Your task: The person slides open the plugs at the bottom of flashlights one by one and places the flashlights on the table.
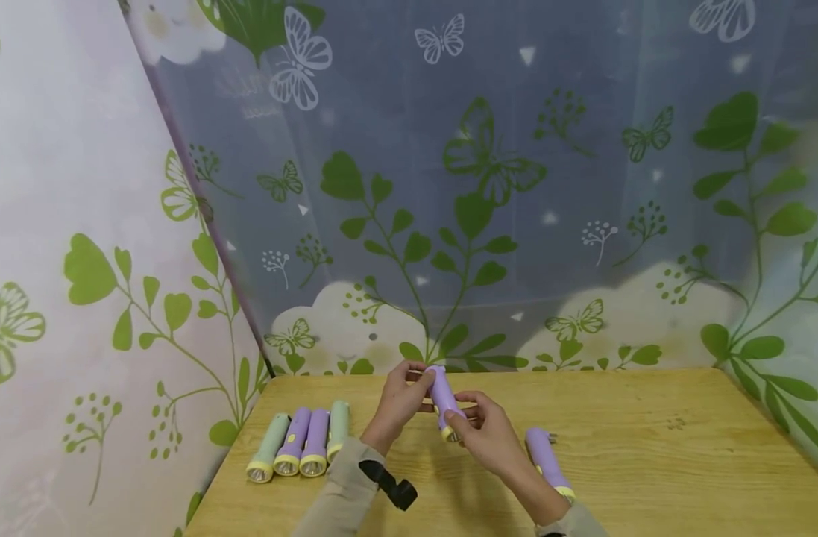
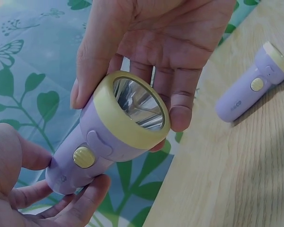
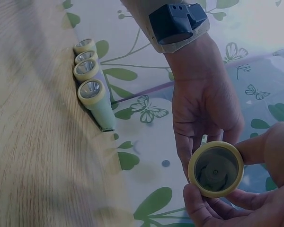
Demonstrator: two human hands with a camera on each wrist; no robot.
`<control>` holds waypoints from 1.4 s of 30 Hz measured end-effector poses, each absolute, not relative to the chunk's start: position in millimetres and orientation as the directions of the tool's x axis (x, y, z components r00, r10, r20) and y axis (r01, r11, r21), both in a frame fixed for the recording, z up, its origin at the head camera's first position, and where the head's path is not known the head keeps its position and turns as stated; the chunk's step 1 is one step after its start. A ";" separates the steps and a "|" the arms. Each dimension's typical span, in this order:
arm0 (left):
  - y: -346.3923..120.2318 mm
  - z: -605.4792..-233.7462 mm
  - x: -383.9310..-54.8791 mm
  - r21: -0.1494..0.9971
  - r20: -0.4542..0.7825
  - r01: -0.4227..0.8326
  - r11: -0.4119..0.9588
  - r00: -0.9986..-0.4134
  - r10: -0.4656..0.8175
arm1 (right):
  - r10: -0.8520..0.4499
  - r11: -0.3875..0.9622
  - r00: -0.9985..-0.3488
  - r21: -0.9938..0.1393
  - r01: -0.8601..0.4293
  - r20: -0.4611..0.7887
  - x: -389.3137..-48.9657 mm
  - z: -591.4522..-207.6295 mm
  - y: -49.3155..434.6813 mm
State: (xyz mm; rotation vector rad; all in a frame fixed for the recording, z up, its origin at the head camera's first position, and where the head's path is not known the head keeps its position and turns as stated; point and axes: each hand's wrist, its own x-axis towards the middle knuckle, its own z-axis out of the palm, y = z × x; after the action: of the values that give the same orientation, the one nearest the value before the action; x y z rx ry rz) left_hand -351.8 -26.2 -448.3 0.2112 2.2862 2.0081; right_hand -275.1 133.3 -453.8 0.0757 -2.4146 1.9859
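Note:
Both hands hold a purple flashlight (image 1: 444, 394) with a yellow rim, above the table's far side. My left hand (image 1: 399, 405) pinches its tail end between thumb and fingers. Around the head end, near the rim, curl the thumb and fingers of my right hand (image 1: 492, 438). The left wrist view shows the yellow switch (image 2: 84, 157) on the flashlight's body and the reflector behind the lens. Seen from the right wrist, the lens (image 3: 216, 172) faces the camera. Another purple flashlight (image 1: 546, 461) lies on the table beside the right forearm, partly covered by it.
On the left of the wooden table (image 1: 650, 440), several flashlights lie side by side, green ones (image 1: 269, 447) outside and purple ones (image 1: 315, 441) between. Patterned curtains (image 1: 570, 224) hang behind and at the sides. A black strap device (image 1: 388, 485) sits on the left wrist.

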 end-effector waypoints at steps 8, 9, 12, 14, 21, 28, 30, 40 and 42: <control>-24.3 -445.1 -348.1 0.991 0.027 0.049 0.123 -0.984 0.175 | -0.020 0.187 -0.999 -0.981 -0.052 0.049 -273.0 -453.8 135.3; -24.0 -444.5 -347.5 0.991 0.027 0.049 0.121 -0.984 0.175 | -0.018 0.185 -0.999 -0.981 -0.051 0.049 -272.5 -453.3 135.4; -23.6 -444.7 -347.5 0.992 0.029 0.051 0.118 -0.984 0.174 | -0.014 0.183 -0.999 -0.982 -0.048 0.046 -271.3 -452.2 136.0; -23.9 -445.3 -347.8 0.992 0.028 0.049 0.118 -0.984 0.173 | -0.014 0.184 -0.999 -0.982 -0.048 0.046 -271.0 -451.8 135.8; -24.2 -444.7 -347.2 0.992 0.031 0.052 0.114 -0.983 0.182 | -0.020 0.197 -0.998 -0.979 -0.055 0.052 -269.6 -450.8 136.6; -24.1 -445.2 -345.5 0.993 0.028 0.048 0.108 -0.983 0.179 | -0.021 0.205 -0.998 -0.977 -0.057 0.054 -269.2 -451.8 136.7; -24.0 -446.0 -345.2 0.993 0.028 0.048 0.109 -0.984 0.177 | -0.021 0.208 -0.998 -0.977 -0.058 0.054 -269.4 -452.5 137.0; -25.8 -446.7 -343.5 0.992 0.033 0.054 0.110 -0.982 0.186 | -0.035 0.219 -0.997 -0.973 -0.070 0.064 -268.1 -452.1 137.3; -26.1 -446.6 -343.2 0.993 0.032 0.054 0.109 -0.982 0.187 | -0.037 0.225 -0.997 -0.971 -0.076 0.069 -267.7 -452.4 137.3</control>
State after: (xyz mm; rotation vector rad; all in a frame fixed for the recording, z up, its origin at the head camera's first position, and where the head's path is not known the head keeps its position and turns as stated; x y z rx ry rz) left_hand -343.2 -26.1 -446.6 0.2462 2.2627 2.0169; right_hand -267.7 137.3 -452.4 0.1123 -2.4340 1.9332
